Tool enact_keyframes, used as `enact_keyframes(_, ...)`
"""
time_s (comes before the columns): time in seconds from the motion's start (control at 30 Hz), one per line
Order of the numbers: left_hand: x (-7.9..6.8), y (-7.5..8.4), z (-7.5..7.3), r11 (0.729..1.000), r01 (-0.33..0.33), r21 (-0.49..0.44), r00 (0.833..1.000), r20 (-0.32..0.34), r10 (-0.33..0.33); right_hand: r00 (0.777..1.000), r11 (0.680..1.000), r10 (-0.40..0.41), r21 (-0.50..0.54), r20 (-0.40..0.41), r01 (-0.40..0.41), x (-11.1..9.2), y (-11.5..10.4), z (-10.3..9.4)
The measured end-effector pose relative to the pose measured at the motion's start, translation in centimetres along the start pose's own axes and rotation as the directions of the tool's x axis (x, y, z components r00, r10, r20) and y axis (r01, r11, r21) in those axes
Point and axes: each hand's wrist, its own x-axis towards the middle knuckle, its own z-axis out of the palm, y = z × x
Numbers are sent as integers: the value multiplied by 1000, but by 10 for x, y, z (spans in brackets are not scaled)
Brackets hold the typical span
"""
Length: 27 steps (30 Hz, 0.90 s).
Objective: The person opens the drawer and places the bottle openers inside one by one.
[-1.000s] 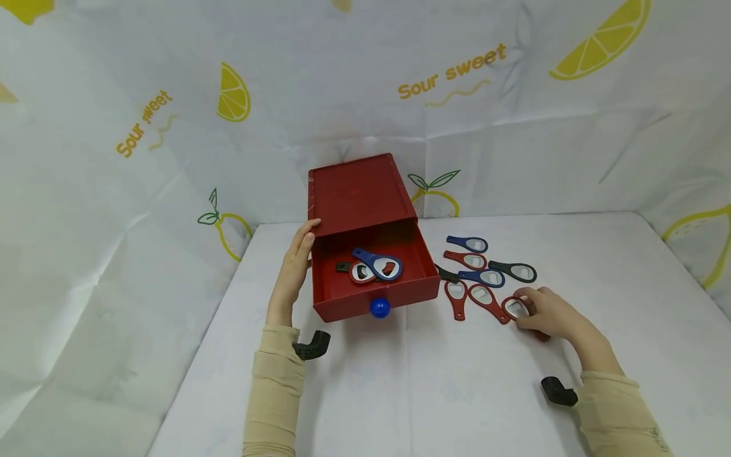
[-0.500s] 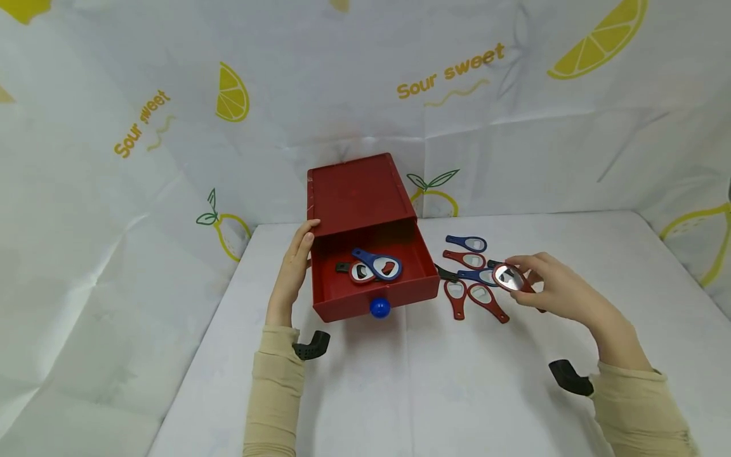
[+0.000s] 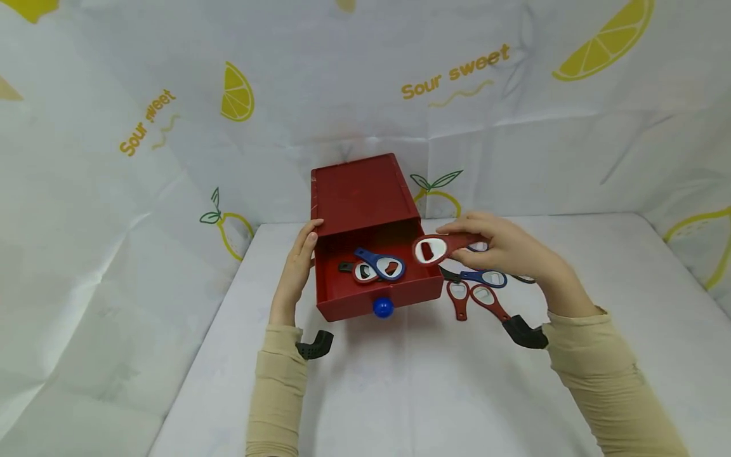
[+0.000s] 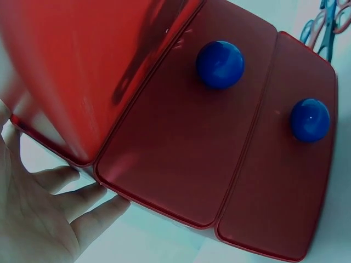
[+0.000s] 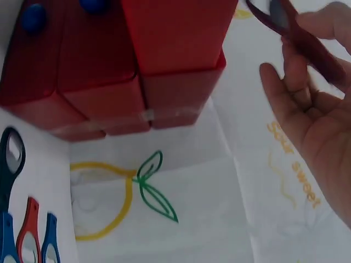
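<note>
My right hand (image 3: 502, 249) pinches a red bottle opener (image 3: 431, 249) by its handle, its oval head over the right wall of the pulled-out red drawer (image 3: 348, 308). In the right wrist view the thumb and fingers grip the opener (image 5: 317, 53). Inside the drawer lie a blue bottle opener (image 3: 378, 261) and, under it, a red-rimmed one (image 3: 363, 272) and a dark handle (image 3: 345, 267). With fingers extended, my left hand (image 3: 294, 270) rests against the left side of the red cabinet (image 3: 362, 193). The left wrist view shows those fingertips (image 4: 118, 204) at the cabinet's edge.
Several bottle openers lie right of the drawer, among them a blue one (image 3: 485, 277) and a red one (image 3: 458, 299), partly behind my right arm. Two lower drawers with blue knobs (image 4: 220, 64) are closed. A lemon-print cloth (image 3: 257, 171) hangs behind.
My right hand has lifted the red bottle opener from the table and carried it left and up to the drawer's right side. The left hand stays on the cabinet.
</note>
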Motion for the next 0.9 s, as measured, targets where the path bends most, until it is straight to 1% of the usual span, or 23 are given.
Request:
enact_keyframes(0.1,0,0,0,1000,0,1,1000,-1,0,999,999,-39,-1,-2,39,16,-6,8)
enact_keyframes(0.2,0,0,0,1000,4,8,1000,-3,-4,999,999,-36,-15,0,36,29,-11,18)
enact_keyframes(0.27,0,0,-1,1000,6,9,1000,-6,-6,1000,1000,-7,-12,0,7,37,-14,25)
enact_keyframes(0.47,1,0,-1,1000,8,15,1000,-12,-8,997,995,60,79,-39,-57,58,-17,45)
enact_keyframes(0.57,1,1,-1,1000,13,7,1000,-8,-13,990,986,128,113,-63,-121,66,-19,54)
enact_keyframes(0.67,2,1,0,1000,16,0,1000,-4,-16,976,972,205,130,-79,-194,72,-20,60)
enact_keyframes(0.77,1,1,0,1000,16,4,1000,-4,-16,965,964,250,115,-85,-239,75,-22,62)
enact_keyframes(0.9,1,1,0,1000,15,4,1000,-9,-15,959,964,261,73,-107,-254,77,-26,65)
